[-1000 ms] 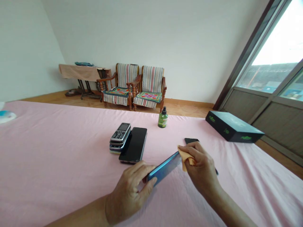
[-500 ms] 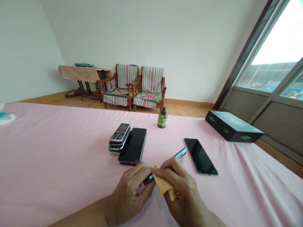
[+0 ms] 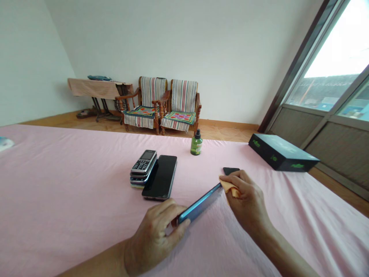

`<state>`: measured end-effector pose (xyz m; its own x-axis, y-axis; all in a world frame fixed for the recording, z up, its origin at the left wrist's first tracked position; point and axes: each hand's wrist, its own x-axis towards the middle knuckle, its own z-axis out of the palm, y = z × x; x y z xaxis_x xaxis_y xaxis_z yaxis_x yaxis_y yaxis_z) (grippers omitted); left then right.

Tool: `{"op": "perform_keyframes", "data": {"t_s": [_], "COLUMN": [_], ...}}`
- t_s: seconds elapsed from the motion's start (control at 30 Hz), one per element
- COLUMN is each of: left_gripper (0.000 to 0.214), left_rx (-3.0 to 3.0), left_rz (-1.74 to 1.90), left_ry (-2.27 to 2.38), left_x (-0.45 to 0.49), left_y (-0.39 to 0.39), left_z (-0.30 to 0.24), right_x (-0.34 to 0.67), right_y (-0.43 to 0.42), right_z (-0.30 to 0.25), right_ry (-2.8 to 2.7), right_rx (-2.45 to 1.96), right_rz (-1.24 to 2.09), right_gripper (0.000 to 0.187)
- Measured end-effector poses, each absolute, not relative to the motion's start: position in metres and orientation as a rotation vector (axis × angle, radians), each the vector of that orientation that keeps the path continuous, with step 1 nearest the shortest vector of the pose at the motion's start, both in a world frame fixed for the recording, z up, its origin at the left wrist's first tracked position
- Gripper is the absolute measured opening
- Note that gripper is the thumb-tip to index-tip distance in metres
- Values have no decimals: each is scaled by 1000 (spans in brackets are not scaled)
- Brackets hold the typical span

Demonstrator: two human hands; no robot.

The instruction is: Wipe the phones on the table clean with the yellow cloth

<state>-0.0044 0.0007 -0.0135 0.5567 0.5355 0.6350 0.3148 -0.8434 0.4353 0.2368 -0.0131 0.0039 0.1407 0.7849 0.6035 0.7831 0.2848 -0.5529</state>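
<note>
My left hand (image 3: 155, 234) grips the near end of a blue smartphone (image 3: 198, 204), which is tilted on edge above the pink tablecloth (image 3: 72, 184). My right hand (image 3: 248, 204) pinches a small orange cloth (image 3: 229, 188) against the phone's far end. Behind my right hand lies a black smartphone (image 3: 231, 170), mostly hidden. To the left, a keypad phone (image 3: 144, 161) tops a short stack beside another black smartphone (image 3: 160, 177).
A small green spray bottle (image 3: 196, 143) stands at the table's far edge. A black box (image 3: 281, 152) with green print rests at the right. Two striped wooden chairs (image 3: 161, 105) and a side table (image 3: 92, 87) stand by the far wall. A window (image 3: 340, 73) is on the right.
My right hand with the orange cloth slid from the phone's near end back up to its far end, covering most of the black smartphone behind it. My left hand kept its grip.
</note>
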Motion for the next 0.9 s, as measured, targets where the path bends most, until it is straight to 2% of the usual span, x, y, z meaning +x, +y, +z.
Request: {"op": "perform_keyframes", "data": {"t_s": [0.37, 0.6, 0.77, 0.9], "left_gripper": [9, 13, 21, 18], "left_rx": [2442, 2326, 2253, 2234], "left_rz": [1138, 1147, 1130, 1118], "left_ry": [720, 757, 722, 698], "left_x": [-3, -2, -2, -2], "left_y": [1, 4, 7, 9], "left_z": [-10, -11, -14, -17], "right_x": [178, 166, 166, 166], "right_y": [-37, -44, -48, -48], "right_z": [0, 1, 1, 3], "right_ry": [-1712, -1819, -2050, -2175], "right_rx": [-1164, -1028, -893, -867], "right_rz": [127, 224, 119, 27], "right_gripper": [51, 45, 56, 47]}}
